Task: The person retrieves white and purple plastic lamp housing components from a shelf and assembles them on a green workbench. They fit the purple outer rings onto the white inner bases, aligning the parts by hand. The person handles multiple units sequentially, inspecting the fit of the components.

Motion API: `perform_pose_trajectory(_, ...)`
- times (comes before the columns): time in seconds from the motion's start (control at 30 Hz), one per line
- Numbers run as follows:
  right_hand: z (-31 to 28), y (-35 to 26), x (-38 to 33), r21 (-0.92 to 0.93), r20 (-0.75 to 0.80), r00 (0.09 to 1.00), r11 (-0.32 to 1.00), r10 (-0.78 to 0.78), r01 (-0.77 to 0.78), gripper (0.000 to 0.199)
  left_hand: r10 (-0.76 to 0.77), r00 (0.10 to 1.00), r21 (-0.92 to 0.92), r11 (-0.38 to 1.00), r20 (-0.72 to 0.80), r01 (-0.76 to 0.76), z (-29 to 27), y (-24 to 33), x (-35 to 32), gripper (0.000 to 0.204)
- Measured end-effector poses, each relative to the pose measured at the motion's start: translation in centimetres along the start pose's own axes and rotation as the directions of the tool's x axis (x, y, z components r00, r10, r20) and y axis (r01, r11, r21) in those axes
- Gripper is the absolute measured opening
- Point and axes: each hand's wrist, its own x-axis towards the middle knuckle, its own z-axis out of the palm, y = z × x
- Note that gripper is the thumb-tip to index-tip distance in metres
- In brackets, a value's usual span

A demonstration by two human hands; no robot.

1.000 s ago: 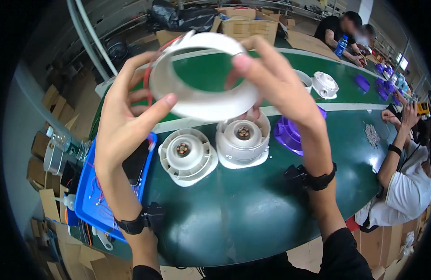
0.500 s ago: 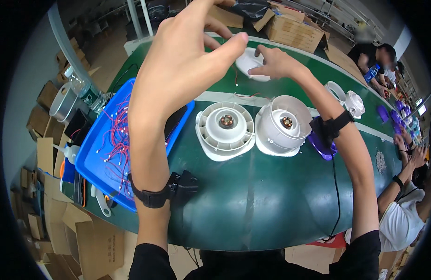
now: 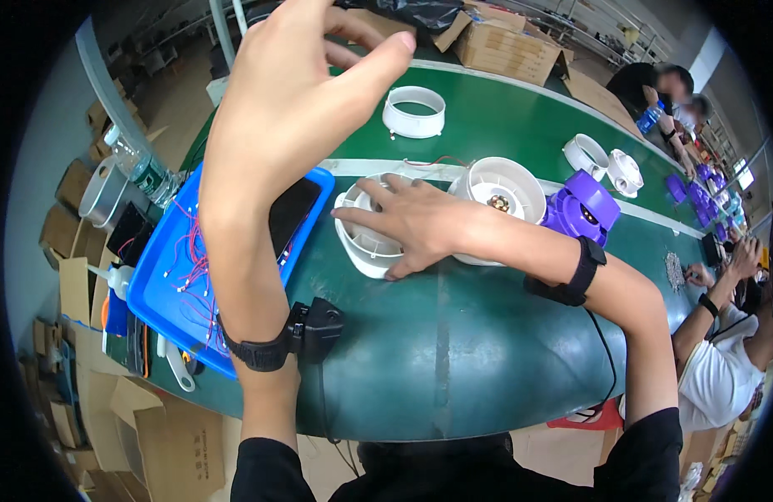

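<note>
My left hand (image 3: 294, 92) is raised high over the left of the table, thumb apart from the curved fingers, with nothing visible between them; some fingertips run out of view. My right hand (image 3: 420, 216) reaches across and spreads over a round white plastic fan housing (image 3: 365, 251), its thumb at the near edge and fingers over the top, gripping it. The hand hides much of that housing. Just right of it, partly behind my wrist, stands a second white housing (image 3: 513, 177) with a copper-coloured centre. A purple housing (image 3: 585, 205) sits beyond my right forearm.
A blue tray (image 3: 143, 293) holds red wires and a dark flat object (image 3: 292, 213). A white ring (image 3: 415, 125) lies at the far side. More white parts (image 3: 585, 155) are at right, near co-workers. Bottle (image 3: 143, 167) and cardboard boxes (image 3: 508, 50) edge the table.
My right hand has come from the round white part at the back to the left housing, which has shifted slightly left. The white ring now shows uncovered. My left hand stays raised.
</note>
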Motion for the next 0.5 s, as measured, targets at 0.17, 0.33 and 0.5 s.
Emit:
perform_pose_trajectory(0.17,0.4,0.9,0.5,-0.049,-0.151,0.987,0.997,0.052,-0.060,0.109,-0.013,0.997,-0.022,1.000,0.070,0.014,-1.5,-3.2,0.5,0.046)
perform_pose_trajectory(0.33,0.1,1.8,1.0,0.063,-0.065,0.992,0.992,0.112,-0.108,0.106,0.045,0.997,-0.030,0.999,0.057,-0.044,-0.8,-3.7,0.5,0.045)
perform_pose_trajectory(0.5,-2.1,2.3,-1.2,-0.004,-0.421,0.907,1.000,0.020,-0.024,0.095,-0.013,1.000,0.116,0.993,-0.004,0.013,-4.0,-5.2,0.5,0.055)
